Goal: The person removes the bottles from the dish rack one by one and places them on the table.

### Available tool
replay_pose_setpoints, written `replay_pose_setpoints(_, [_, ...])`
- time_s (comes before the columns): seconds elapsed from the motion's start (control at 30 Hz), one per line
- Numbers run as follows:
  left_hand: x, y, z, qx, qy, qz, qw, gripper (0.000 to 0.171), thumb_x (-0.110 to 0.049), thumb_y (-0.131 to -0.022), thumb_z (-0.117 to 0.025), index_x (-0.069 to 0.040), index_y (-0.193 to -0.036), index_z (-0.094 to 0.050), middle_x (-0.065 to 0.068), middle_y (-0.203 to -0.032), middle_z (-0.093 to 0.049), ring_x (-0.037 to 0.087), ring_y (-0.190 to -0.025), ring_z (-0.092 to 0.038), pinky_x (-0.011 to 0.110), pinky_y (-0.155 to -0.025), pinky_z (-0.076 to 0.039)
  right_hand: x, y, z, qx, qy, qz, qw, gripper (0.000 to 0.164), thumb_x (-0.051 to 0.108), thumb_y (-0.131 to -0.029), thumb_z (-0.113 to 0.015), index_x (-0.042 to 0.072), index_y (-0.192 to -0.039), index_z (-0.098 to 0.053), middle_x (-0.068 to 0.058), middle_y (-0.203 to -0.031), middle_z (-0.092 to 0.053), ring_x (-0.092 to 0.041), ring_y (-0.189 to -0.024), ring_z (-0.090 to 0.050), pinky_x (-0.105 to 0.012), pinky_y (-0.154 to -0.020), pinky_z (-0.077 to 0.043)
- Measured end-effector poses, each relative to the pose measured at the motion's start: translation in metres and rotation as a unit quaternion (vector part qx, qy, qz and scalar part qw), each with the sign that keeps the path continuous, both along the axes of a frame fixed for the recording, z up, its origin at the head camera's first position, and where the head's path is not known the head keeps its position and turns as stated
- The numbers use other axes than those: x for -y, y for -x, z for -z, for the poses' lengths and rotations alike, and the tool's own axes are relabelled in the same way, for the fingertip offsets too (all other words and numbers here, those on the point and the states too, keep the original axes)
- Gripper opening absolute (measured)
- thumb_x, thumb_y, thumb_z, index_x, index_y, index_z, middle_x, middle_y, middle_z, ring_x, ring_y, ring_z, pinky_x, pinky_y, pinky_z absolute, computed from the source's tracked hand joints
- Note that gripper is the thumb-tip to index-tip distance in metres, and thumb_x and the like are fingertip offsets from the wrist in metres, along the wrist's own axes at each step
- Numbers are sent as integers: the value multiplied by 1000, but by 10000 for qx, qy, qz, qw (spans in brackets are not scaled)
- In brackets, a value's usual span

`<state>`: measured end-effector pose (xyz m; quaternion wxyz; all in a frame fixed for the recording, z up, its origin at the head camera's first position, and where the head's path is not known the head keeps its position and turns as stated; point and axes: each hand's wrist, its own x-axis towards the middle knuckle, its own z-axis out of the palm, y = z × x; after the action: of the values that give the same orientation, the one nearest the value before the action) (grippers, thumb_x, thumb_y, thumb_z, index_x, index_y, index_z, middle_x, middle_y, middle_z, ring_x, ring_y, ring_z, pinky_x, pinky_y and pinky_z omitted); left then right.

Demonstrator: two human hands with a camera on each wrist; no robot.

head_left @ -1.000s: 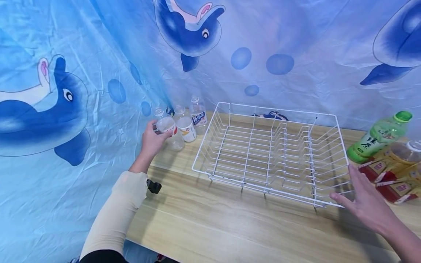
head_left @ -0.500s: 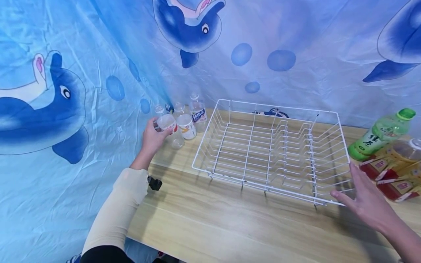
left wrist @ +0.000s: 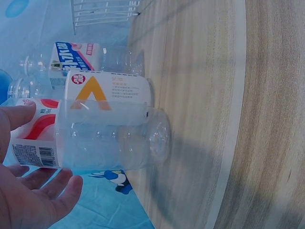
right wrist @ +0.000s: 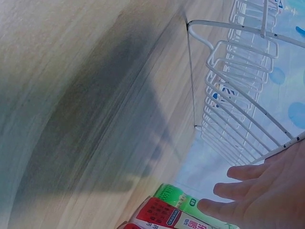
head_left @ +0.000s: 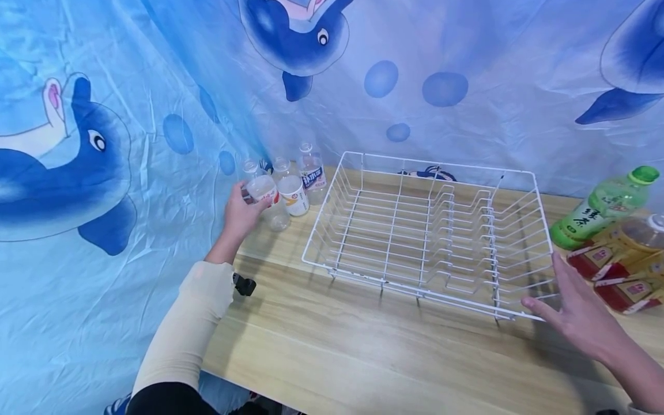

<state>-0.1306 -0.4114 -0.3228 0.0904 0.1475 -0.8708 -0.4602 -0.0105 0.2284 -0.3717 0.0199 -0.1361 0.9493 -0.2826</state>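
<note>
My left hand (head_left: pixel 244 210) grips a clear plastic bottle (left wrist: pixel 109 143) with a red and white label, its thumb across the label and its fingers round the far side. The uncapped bottle stands on the table. Right beside it is a bottle with a white label and orange mark (head_left: pixel 294 199), then a bottle with a blue and white label (head_left: pixel 313 176). At the right front corner of the white wire dish rack (head_left: pixel 384 285), my right hand (head_left: pixel 581 314) touches the rim, thumb spread and fingers extended. In the right wrist view its fingers (right wrist: pixel 238 191) lie outside the rack.
Right of the rack stands a green tea bottle with a green cap (head_left: pixel 604 204). In front of it are amber drink bottles with red labels (head_left: pixel 630 288). A blue curtain with cartoon dolphins (head_left: pixel 415 52) hangs close behind and left of the wooden table (head_left: pixel 363 351).
The head view has tilted down slightly, so the scene sits a little differently in it. Both hands keep their places at the bottle and the rack.
</note>
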Motion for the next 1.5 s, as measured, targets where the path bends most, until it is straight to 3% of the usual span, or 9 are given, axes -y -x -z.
replay_pose_setpoints(0.33, [-14, 13, 6, -76, -21, 349, 9994, 81, -20, -92, -74, -1, -155, -26, 25, -147, -44, 39, -133, -46, 49, -109, -42, -7, -19, -3, 102, 138, 272, 9995, 104, 32, -97, -67, 1, -158, 11, -36, -159, 10, -57, -144, 8, -60, -116, 12])
replay_pose_setpoints(0.53, [-16, 17, 11, 176, -114, 482, 9986, 91, -21, -91, -77, -4, -158, -17, 23, -152, -40, 39, -139, -39, 50, -114, -34, -9, -25, -2, 166, 271, 332, 9989, 103, 30, -97, -67, 4, -159, 11, -33, -161, 10, -57, -145, 7, -62, -116, 11])
replay_pose_setpoints(0.63, [-11, 9, 11, 151, -94, 409, 9990, 105, -27, -90, -78, -10, -161, -4, 21, -161, -25, 38, -148, -25, 53, -119, -23, -4, -22, -2, 182, 330, 279, 9989, 103, 31, -97, -67, 4, -160, 11, -33, -161, 9, -58, -145, 6, -63, -116, 10])
replay_pose_setpoints(0.77, [-2, -10, 10, -6, 300, 152, 9994, 123, -40, -85, -81, -18, -162, 13, 12, -169, 3, 37, -152, 3, 61, -120, -7, 4, -17, -2, 203, 442, 195, 9986, 104, 31, -96, -68, 5, -160, 10, -33, -161, 7, -59, -144, 2, -66, -115, 6])
replay_pose_setpoints(0.97, [-3, -41, 4, -451, 1084, 111, 9930, 127, -53, -82, -79, -21, -161, 16, 12, -167, 18, 35, -150, 18, 70, -115, -5, 12, -13, -5, 250, 526, 119, 9982, 105, 31, -96, -69, 5, -160, 9, -35, -161, 5, -61, -143, 0, -68, -115, 3])
replay_pose_setpoints(1.1, [-14, -53, 2, -1045, 1510, 214, 9828, 119, -49, -85, -79, -16, -163, 5, 12, -167, 16, 32, -150, 18, 67, -117, -7, 12, -15, -6, 301, 552, 159, 9979, 105, 32, -96, -69, 6, -160, 10, -36, -161, 4, -61, -143, -1, -70, -114, 1])
replay_pose_setpoints(1.2, [-27, -58, 2, -1663, 1809, 324, 9688, 111, -42, -85, -81, -10, -163, -8, 11, -168, 11, 29, -151, 14, 65, -118, -10, 10, -16, -6, 302, 548, 183, 9979, 106, 33, -96, -69, 9, -160, 12, -35, -161, 4, -62, -143, -2, -71, -113, 0])
replay_pose_setpoints(1.37, [-52, -59, 4, -2703, 2223, 915, 9323, 99, -43, -83, -80, -3, -157, -28, 17, -167, -2, 32, -152, 6, 64, -118, -8, 7, -12, -5, 197, 507, 152, 9984, 106, 32, -96, -69, 9, -160, 11, -32, -162, 4, -61, -143, -3, -70, -114, 1])
replay_pose_setpoints(1.5, [-72, -57, 5, -2958, 2456, 1616, 9089, 97, -63, -88, -65, -1, -154, -32, 18, -166, -9, 40, -151, -1, 64, -118, -7, 6, -6, -6, 199, 447, 98, 9988, 104, 33, -96, -68, 8, -161, 10, -30, -163, 5, -57, -145, 0, -68, -115, 1])
